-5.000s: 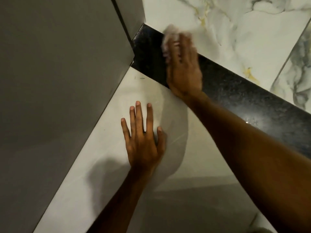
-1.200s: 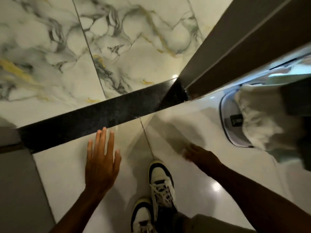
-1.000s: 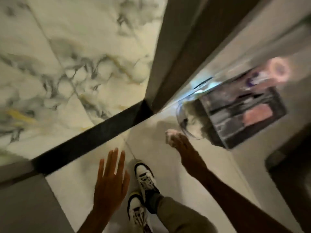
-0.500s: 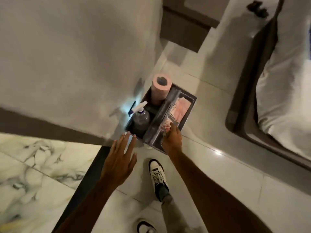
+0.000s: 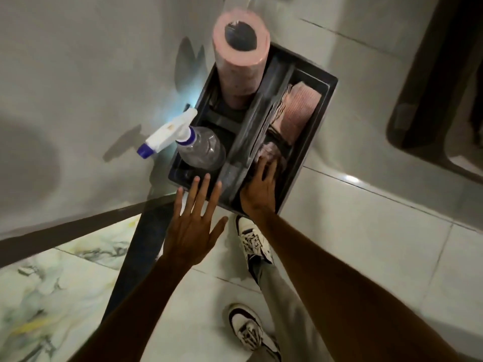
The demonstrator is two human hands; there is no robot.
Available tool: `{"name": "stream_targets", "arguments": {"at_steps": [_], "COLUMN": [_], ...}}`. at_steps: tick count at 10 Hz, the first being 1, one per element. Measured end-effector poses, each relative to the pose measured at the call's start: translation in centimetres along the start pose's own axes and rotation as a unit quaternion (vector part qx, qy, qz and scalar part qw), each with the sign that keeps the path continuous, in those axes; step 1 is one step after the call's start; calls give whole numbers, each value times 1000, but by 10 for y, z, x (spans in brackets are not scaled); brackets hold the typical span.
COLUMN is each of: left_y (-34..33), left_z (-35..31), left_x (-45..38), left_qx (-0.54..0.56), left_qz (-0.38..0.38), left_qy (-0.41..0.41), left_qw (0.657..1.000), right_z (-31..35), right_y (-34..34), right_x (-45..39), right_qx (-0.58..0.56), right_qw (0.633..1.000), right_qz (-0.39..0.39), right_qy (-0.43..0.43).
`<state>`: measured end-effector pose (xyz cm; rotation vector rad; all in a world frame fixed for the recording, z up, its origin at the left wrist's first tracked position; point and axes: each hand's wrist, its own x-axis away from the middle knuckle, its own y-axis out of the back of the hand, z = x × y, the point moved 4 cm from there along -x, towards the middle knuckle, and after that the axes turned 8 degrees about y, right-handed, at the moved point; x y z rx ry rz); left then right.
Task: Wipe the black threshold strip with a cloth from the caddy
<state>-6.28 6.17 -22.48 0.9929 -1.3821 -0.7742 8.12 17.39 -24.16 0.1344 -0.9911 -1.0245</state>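
The black caddy (image 5: 317, 121) stands on the floor against the wall. My right hand (image 5: 261, 186) reaches into its right compartment, fingers laid over a crumpled pale cloth (image 5: 270, 151) and holding it down. More folded pink cloths (image 5: 298, 111) lie behind it. My left hand (image 5: 193, 228) hovers open with spread fingers just in front of the caddy's near edge. The black threshold strip (image 5: 141, 246) runs along the floor at lower left, partly under my left forearm.
A pink roll (image 5: 240, 56) and a clear spray bottle (image 5: 201, 150) with a white and blue trigger fill the caddy's left side. My two shoes (image 5: 254, 241) stand on the white tiles. Marble floor (image 5: 52, 280) lies left of the strip. Dark furniture (image 5: 431, 100) stands at right.
The view has swung from the strip to the caddy and drawn close to it. My right hand carried the cloth from the strip into the caddy's right compartment. My left hand lifted off the floor.
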Motion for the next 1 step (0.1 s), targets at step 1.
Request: {"name": "stream_targets", "arguments": {"at_steps": [1], "left_y": [39], "left_z": [-11], "left_x": [12], "left_qx": [12], "left_qz": [11], "left_qy": [1], "left_qw": [1000], "right_z": [12], "right_y": [37], "right_x": [43], "right_qx": [-18], "right_qw": [998], "right_qz": [-35], "right_qy": [57]}}
